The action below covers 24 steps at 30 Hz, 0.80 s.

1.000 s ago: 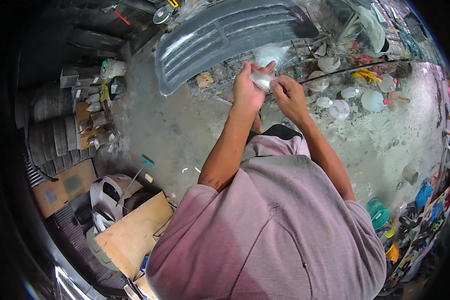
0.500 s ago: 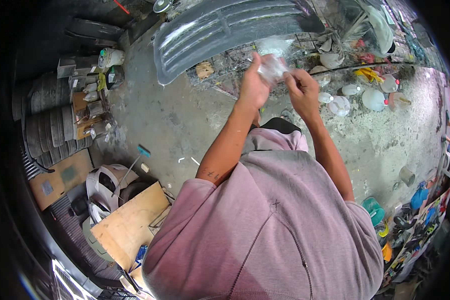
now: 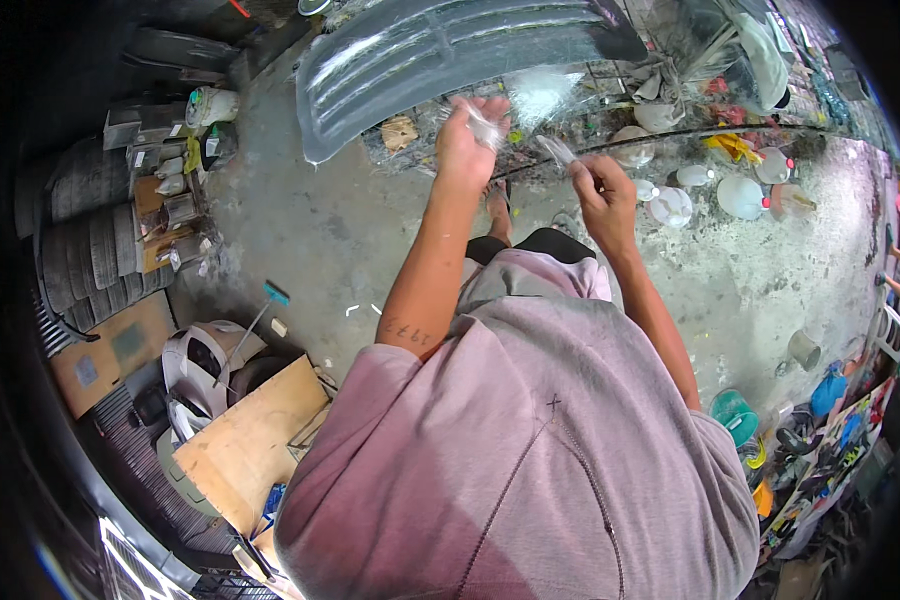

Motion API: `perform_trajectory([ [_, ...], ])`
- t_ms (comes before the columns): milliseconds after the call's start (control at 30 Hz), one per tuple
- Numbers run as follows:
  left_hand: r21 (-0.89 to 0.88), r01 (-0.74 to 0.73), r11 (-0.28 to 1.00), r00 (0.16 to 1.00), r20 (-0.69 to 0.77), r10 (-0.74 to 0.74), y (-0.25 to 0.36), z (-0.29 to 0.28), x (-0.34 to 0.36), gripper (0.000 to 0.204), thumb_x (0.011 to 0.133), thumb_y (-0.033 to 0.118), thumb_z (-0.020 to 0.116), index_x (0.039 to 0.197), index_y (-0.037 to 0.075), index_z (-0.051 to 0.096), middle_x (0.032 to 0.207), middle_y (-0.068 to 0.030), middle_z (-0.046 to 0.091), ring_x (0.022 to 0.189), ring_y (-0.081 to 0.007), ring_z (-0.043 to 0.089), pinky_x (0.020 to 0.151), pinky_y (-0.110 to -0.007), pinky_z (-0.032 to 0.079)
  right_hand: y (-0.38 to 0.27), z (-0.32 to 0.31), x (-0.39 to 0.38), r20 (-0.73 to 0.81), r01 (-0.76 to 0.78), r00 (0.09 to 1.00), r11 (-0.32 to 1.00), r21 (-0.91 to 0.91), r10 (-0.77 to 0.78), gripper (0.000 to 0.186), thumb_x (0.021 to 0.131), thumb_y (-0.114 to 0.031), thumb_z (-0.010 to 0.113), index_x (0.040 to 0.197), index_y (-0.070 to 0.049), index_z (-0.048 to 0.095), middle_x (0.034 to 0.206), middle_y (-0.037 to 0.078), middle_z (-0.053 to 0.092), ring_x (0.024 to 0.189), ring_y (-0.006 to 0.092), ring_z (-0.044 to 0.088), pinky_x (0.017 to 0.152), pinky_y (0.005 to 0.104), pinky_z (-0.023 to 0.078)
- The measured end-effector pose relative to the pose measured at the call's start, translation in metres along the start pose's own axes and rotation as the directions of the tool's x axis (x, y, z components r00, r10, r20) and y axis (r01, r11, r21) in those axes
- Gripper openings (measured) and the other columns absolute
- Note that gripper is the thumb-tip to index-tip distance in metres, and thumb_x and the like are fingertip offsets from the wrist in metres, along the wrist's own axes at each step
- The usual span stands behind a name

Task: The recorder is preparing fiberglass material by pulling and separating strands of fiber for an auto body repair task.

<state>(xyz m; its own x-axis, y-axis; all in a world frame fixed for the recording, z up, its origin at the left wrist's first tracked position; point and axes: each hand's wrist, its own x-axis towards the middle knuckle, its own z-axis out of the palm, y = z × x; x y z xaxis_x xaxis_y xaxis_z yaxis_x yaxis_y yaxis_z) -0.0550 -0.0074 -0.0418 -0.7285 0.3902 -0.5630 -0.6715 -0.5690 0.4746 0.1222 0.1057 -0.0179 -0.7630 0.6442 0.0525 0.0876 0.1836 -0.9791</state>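
Note:
My left hand (image 3: 458, 150) is raised with its palm up, fingers curled around a wad of whitish, glassy fibre (image 3: 484, 128). To its right, my right hand (image 3: 607, 196) pinches a thin tuft of similar fibre (image 3: 556, 150) between thumb and fingers. A gap separates the two pieces. Both hands are above the near edge of a cluttered work table. Beyond them, a loose white fibre heap (image 3: 538, 96) lies on the table, beside a large grey slotted panel (image 3: 335, 118) with white smears.
A tan block (image 3: 399, 132) sits near the panel. Several plastic bottles and a jug (image 3: 740, 197) stand on the right. Dark curved parts (image 3: 100, 250) are stacked at left, with a blue-headed broom (image 3: 276, 293) and a wooden board (image 3: 245, 440) nearer. A green bucket (image 3: 733, 415) is lower right.
My hands have moved apart, the left one going leftward with its wad. The fibre that was bunched between them is now in two separate pieces. The view has shifted slightly.

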Motion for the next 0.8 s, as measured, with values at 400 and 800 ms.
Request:
perform_trajectory([
  [400,0.209,0.071,0.975,0.911,0.385,-0.149,-0.003,0.030,-0.012,0.067,0.097,0.058,0.035,0.126,0.000,0.048,0.117,-0.0174,0.061,0.111,-0.0300,0.058,0.094,-0.045,0.046,-0.051,0.042,0.050,-0.060,-0.093,0.992,0.965,0.243,0.111,0.017,0.093,-0.014,0.064,0.100,0.001,0.068,0.079,-0.003,0.059,0.071,0.0042,0.051,0.064,0.0198,0.041],
  [800,-0.058,0.252,0.966,0.937,0.263,-0.229,0.071,0.033,0.035,0.023,0.100,0.021,0.044,0.102,0.000,0.053,0.096,-0.0119,0.059,0.112,-0.0330,0.059,0.097,-0.042,0.046,-0.070,0.093,0.081,-0.199,0.004,0.977,0.941,-0.339,-0.075,0.036,0.077,-0.019,0.077,0.105,-0.002,0.063,0.093,0.010,0.060,0.079,0.0173,0.057,0.068,0.0294,0.047],
])
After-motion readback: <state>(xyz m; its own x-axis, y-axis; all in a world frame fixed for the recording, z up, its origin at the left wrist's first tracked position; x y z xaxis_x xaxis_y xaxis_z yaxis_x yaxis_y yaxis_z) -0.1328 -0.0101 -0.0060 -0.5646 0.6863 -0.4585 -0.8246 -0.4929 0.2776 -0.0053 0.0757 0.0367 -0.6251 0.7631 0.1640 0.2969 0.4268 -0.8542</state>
